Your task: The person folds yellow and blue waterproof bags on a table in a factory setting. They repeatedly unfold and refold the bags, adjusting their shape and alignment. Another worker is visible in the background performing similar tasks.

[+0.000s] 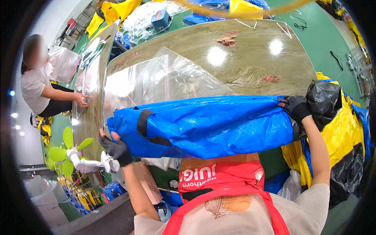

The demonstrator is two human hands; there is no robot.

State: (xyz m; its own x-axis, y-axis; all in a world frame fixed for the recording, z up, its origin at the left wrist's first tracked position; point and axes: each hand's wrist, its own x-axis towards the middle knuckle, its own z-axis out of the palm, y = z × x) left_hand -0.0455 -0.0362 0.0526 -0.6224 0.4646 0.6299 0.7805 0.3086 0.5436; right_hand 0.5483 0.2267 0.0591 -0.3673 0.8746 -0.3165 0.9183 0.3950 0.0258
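A long, folded blue tarpaulin bag (219, 127) with a black strap (143, 123) stretches crosswise in front of me, over the near edge of the table. My right hand (296, 106), in a dark fingerless glove, is closed on the bag's far right corner. At the other end, my left hand (117, 152), gloved alike, rests against the bag with thumb and fingers apart and pointing up. Behind the blue bag, clear plastic bags (176, 76) lie flat on the wood-patterned table (258, 58).
At left, a person (37, 84) stands by a second table (92, 117). A green-bladed fan (70, 152) is close to my left hand. Yellow and black bags (340, 137) are heaped at right. A brown cloth (228, 40) lies far back on the table, with a blue stool (161, 20) beyond.
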